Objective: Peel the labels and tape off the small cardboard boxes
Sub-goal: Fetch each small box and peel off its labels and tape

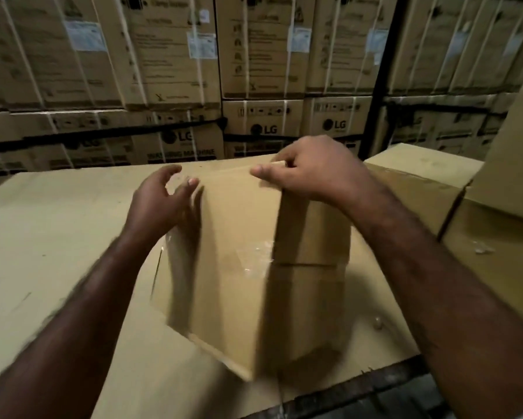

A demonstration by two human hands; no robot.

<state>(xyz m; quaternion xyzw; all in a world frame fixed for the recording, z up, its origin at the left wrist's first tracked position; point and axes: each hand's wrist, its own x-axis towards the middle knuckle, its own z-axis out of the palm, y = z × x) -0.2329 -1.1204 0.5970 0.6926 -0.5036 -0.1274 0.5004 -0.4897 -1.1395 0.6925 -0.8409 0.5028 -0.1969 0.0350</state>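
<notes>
A small brown cardboard box point(233, 267) stands upright in the middle of a flat cardboard sheet point(57, 237). Clear tape point(254, 255) glints on its front face near the vertical corner. My right hand point(311, 170) grips the box's top right corner, thumb in front and fingers curled over the far edge. My left hand point(160, 201) is at the box's upper left edge with fingers spread and loosely bent; it is blurred, and I cannot tell whether it touches the box.
Stacked large LG cartons point(263, 86) with white straps form a wall behind. Another brown box point(423, 167) lies to the right, with a taller box point(514, 164) at the far right. Crumpled tape bits point(481, 247) lie on the sheet at right. A dark floor gap point(390, 397) shows below.
</notes>
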